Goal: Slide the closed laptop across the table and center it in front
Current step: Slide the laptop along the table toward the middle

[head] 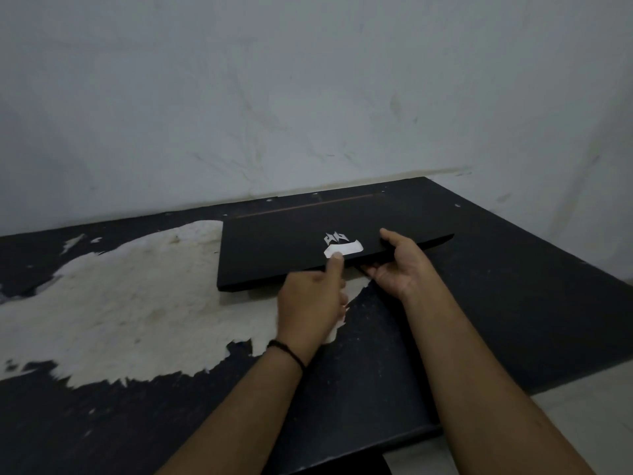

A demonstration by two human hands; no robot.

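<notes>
A closed black laptop (274, 250) with a silver logo and a white sticker on its lid lies on the black table (496, 303), toward the back. Its front edge looks slightly raised off the surface. My left hand (313, 303) grips the front edge near the middle, thumb pressed on the white sticker. My right hand (402, 265) holds the same edge just to the right, thumb on the lid and fingers underneath.
The table's dark coating has peeled away over a large pale patch (120, 303) on the left. A grey-white wall (308, 97) stands directly behind the table. The table's right and front edges drop to a light floor (582, 406).
</notes>
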